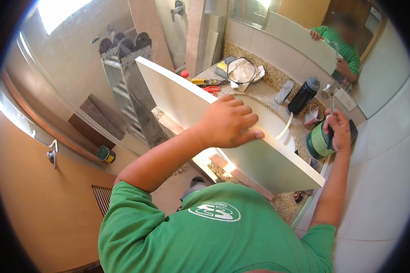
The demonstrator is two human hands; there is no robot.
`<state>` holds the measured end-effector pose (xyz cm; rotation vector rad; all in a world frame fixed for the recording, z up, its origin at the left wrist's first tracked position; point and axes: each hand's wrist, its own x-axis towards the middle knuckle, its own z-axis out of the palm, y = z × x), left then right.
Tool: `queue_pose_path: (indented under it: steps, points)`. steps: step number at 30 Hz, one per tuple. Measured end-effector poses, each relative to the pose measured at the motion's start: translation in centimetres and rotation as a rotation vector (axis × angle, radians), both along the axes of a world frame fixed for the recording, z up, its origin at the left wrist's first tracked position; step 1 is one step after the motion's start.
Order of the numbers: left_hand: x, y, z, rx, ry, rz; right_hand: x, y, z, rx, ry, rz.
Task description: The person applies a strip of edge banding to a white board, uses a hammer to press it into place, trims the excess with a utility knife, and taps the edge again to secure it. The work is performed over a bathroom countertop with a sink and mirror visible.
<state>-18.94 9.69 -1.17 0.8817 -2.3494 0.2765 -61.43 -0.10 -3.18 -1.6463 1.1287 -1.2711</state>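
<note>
A long white board [269, 168] stands on its edge over the washbasin counter, slanting from the far left to the near right. My left hand [230, 122] is closed over its top edge near the middle, thumb along the edge. My right hand [338, 129] grips a hammer [329, 90] by the handle, with the metal head up, to the right of the board. Just behind that hand lies a green spool of cord [320, 142] on the counter. The board hides part of the white basin [255, 107] and the lower counter.
On the granite counter [264, 94] stand a black bottle [304, 95], red scissors [211, 89] and yellow-handled pliers [205, 83]. A wall mirror [300, 34] rises behind. Left are a folded ladder [127, 91], a small can [105, 154] and a wooden door [54, 200].
</note>
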Motion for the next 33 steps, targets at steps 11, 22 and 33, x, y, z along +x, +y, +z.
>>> queue_pose_path:
  steps: [11,22,33]
  points:
    - [4.9,-1.1,-0.7,-0.037,0.163,0.241,8.6,-1.7,9.0,0.147,0.252,0.308]
    - [0.0,-0.5,-1.2,-0.114,0.221,-0.012,26.7,-2.1,11.9,0.015,0.652,0.627]
    - [-0.2,-1.7,-3.7,-0.086,0.375,-0.110,36.1,-4.8,9.4,-0.159,0.940,0.921]
